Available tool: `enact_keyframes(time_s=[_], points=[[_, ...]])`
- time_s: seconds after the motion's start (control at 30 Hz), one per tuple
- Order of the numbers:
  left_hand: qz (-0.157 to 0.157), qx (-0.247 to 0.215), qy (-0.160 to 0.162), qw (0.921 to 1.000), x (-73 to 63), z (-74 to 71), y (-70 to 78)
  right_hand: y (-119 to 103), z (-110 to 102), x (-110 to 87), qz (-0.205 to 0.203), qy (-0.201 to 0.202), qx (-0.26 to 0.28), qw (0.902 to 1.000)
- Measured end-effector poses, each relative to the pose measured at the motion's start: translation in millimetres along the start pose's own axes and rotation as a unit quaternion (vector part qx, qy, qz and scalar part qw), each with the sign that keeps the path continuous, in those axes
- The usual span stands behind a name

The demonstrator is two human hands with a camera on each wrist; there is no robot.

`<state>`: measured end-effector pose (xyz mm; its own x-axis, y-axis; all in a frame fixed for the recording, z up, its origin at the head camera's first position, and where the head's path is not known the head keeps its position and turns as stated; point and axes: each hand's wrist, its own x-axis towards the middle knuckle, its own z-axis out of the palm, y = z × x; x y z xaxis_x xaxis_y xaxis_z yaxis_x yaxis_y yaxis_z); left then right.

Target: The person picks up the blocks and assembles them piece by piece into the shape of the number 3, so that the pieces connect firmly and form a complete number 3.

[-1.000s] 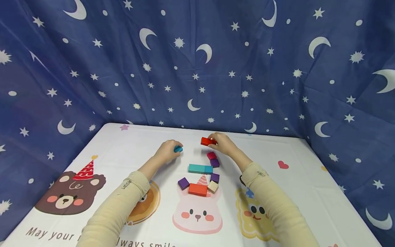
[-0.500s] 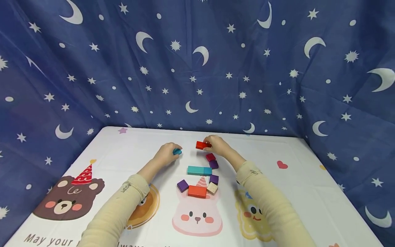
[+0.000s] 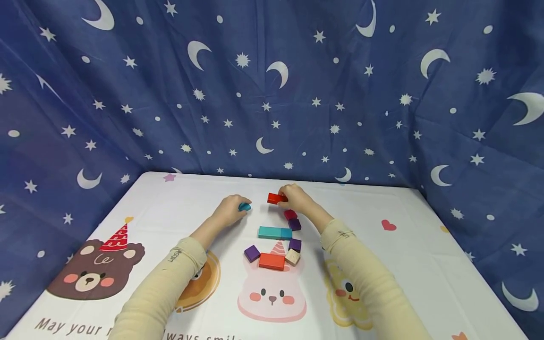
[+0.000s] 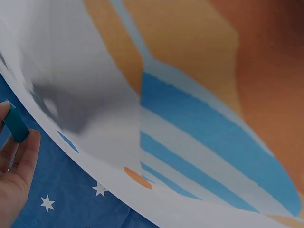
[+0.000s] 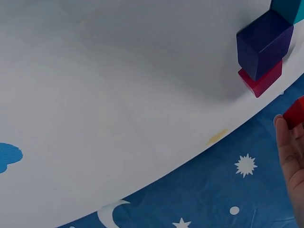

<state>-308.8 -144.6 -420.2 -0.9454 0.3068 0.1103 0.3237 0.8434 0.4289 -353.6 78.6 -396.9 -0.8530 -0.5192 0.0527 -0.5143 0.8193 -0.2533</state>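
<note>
My left hand (image 3: 228, 211) pinches a small teal block (image 3: 244, 207) between thumb and fingers, left of the block row; the left wrist view shows the same teal block (image 4: 17, 124) at its left edge. A long red block (image 3: 275, 198) is held by my right hand (image 3: 296, 198) at its right end, beyond the row's far end. Nearest to that hand lies a crimson block (image 3: 291, 215), touching a purple block (image 3: 294, 224). Closer in are a long turquoise block (image 3: 269, 232) with a blue block (image 3: 286, 233) at its right end.
Nearer me, a purple block (image 3: 295, 245), a cream block (image 3: 293, 257), a red-orange block (image 3: 272, 261) and another purple block (image 3: 252, 253) form a curve on the white printed tablecloth (image 3: 340, 208). A blue star-patterned curtain (image 3: 238, 118) hangs behind the table.
My right hand has moved a little left with the long red block. The left hand keeps its hold on the teal block almost in place. The blocks on the table stay put.
</note>
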Motion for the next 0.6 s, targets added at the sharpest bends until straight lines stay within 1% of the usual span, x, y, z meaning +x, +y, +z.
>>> enact_keyframes(time_s=[0.17, 0.3, 0.47, 0.6], points=[[0.001, -0.002, 0.000, 1.0000, 0.6, 2.0, -0.7, 0.8, 3.3, 1.6, 0.009, -0.003, 0.005, 0.9999], [0.002, -0.005, 0.002, 1.0000, 1.2, 3.4, -0.6, -0.1, 6.5, 4.1, 0.008, -0.010, 0.008, 0.9999], [0.010, -0.005, 0.007, 0.9999, 1.1, 4.6, 0.5, -4.9, 8.8, 7.0, 0.005, -0.037, 0.013, 0.9992], [0.011, -0.007, 0.003, 0.9999, 0.7, 5.7, 0.3, -8.2, 13.0, 8.9, 0.010, -0.051, 0.010, 0.9986]])
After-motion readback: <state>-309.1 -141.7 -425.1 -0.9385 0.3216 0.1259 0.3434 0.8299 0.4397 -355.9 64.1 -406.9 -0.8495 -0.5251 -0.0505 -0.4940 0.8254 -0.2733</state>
